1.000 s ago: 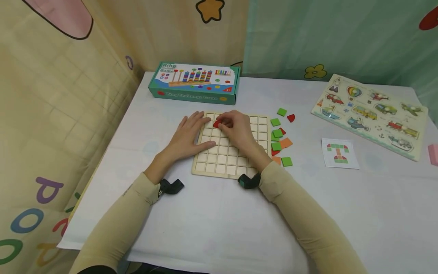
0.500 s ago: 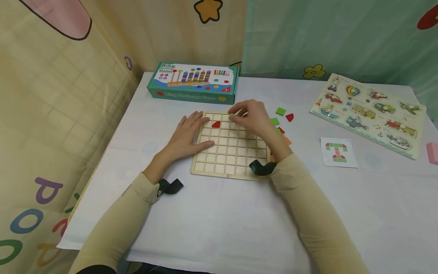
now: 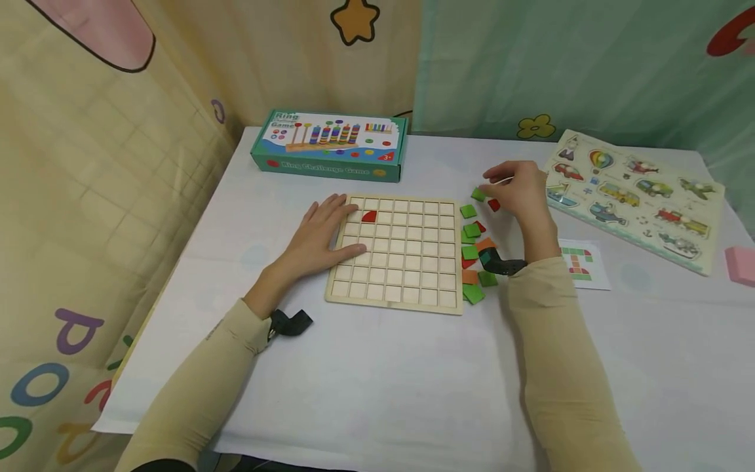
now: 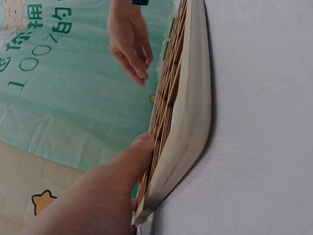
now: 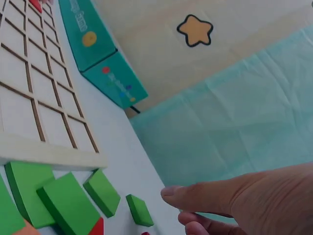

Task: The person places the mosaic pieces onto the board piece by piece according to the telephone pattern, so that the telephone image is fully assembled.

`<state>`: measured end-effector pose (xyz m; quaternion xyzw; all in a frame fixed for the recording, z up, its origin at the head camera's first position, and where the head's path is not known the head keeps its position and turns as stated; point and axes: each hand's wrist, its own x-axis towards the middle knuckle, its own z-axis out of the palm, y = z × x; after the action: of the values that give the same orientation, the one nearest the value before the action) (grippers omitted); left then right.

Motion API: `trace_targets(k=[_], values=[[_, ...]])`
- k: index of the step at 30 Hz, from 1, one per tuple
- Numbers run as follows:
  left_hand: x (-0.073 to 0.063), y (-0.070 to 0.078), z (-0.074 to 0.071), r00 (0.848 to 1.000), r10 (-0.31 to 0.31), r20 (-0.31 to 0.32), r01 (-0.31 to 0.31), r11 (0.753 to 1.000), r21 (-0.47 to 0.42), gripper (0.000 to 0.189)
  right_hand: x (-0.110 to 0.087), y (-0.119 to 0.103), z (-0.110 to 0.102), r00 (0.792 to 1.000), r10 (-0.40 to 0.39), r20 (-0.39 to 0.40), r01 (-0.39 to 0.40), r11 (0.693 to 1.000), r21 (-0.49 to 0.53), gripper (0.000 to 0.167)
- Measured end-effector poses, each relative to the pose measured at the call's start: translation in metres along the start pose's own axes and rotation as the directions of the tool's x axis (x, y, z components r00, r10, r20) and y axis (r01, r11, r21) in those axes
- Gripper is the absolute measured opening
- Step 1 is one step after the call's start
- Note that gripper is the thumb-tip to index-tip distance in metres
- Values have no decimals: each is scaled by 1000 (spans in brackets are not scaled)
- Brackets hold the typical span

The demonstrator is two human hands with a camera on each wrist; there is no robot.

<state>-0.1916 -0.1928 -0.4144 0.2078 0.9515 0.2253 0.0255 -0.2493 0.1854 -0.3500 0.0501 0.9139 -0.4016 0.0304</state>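
Observation:
A wooden grid board lies on the table in the head view, with one red quarter-circle tile in an upper-left cell. My left hand rests on the board's left edge, fingers and thumb spread. In the left wrist view the thumb lies over the board's rim. My right hand hovers right of the board, beside a green square tile and a red quarter-circle tile. From the right wrist, its fingertips show close to a green tile, with nothing held between them.
Several green, red and orange tiles lie loosely along the board's right edge. A pattern card sits partly behind the right wrist. Further out are a green Ring Challenge Game box, a vehicle picture puzzle and a pink block.
My right hand has left the red tile in its cell and moved rightward, off the board, to the loose tiles. The left hand stays on the board's edge.

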Motion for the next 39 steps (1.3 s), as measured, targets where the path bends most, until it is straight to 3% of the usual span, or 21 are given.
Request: trace_targets(k=[4,12,25,28,31,34,39], values=[[0,-1,0,1000,0,-1,0,1000,0,84,4,11,3,998,64,9,-64,998,-8,38],[2,-1,1,1000,10,-7,-10,1000,-1,85,7,21,14,999,4,-39,-4,1000,-5,29],[1,-3,3,1000,13,-10,-13,1000,6,84,5,15,23,988,-105,-109,110,993,39,22],[1,-2,3,1000,12,-10,-12,1000,6,84,4,6,23,989,-135,-56,140,987,82,24],[1,-2,3,1000,11,-10,-11,1000,8,84,2,-5,26,984,-167,68,160,981,106,26],[1,-2,2,1000,10,-9,-10,1000,7,84,0,-15,35,965,-194,174,180,979,94,24],[1,-1,2,1000,8,-7,-8,1000,8,84,-3,-23,53,930,-242,276,229,970,78,17]])
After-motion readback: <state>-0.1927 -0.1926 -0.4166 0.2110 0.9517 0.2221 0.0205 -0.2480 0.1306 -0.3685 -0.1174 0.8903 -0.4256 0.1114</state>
